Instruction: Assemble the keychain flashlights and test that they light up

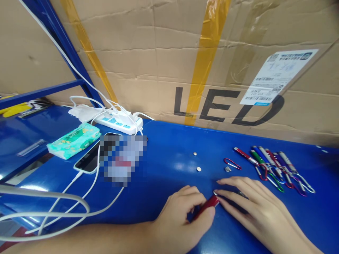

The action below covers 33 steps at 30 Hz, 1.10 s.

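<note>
My left hand is closed around a small red metal tube, like the body of a mini keychain flashlight, held at a slant above the blue table. My right hand has its fingers stretched out, and the fingertips touch the tube's upper end, where a bit of silver shows. Beyond the hands lie two small round button cells, a red carabiner clip and a small silver cap. Something dark and metallic under my right fingers is mostly hidden.
Several colored mini flashlights with carabiner clips lie at right. A large cardboard box stands along the back. At left are a power strip, tissue pack, phone, white cables and a pixelated patch.
</note>
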Motion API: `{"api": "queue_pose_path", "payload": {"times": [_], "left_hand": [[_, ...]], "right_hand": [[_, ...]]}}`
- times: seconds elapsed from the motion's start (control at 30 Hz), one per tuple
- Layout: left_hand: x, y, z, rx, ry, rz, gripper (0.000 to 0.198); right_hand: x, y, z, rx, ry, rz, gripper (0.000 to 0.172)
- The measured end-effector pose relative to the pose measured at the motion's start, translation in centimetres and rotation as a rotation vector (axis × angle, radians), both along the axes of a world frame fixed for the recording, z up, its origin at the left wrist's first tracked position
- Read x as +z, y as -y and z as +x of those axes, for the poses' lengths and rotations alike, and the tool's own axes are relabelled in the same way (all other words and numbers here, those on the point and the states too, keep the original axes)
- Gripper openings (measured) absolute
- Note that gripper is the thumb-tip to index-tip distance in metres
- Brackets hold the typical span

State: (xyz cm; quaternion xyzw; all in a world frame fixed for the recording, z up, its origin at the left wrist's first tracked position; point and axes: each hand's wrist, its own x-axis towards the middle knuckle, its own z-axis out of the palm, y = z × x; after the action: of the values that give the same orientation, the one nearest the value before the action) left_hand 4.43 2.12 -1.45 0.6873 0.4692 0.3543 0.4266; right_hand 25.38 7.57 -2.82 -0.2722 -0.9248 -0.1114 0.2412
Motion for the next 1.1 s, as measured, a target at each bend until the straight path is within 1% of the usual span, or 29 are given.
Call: {"api": "queue_pose_path", "payload": {"times": [0.2,0.47,0.83,0.97,1.1], "left_hand": [[0.00,-0.05,-0.01,-0.007,-0.004,0.001,0.030],[0.15,0.07,-0.05,-0.010,-0.009,0.014,0.030],[0.08,0.01,-0.19,0.026,0.020,-0.012,0.012],[-0.06,-0.02,-0.15,0.034,0.022,-0.010,0.012],[-0.05,-0.05,-0.13,0.036,0.007,-0.013,0.012]], "right_hand": [[-0.06,-0.01,-0.08,-0.014,-0.010,-0.012,0.016],[0.06,0.04,-0.34,-0.038,0.010,-0.021,0.019],[-0.30,-0.36,0.01,-0.051,-0.038,-0.109,0.014],[-0.31,-0.18,-0.25,-0.027,-0.046,-0.146,0.012],[-0.23,0.19,-0.69,-0.061,-0.100,-0.198,0.017]]}}
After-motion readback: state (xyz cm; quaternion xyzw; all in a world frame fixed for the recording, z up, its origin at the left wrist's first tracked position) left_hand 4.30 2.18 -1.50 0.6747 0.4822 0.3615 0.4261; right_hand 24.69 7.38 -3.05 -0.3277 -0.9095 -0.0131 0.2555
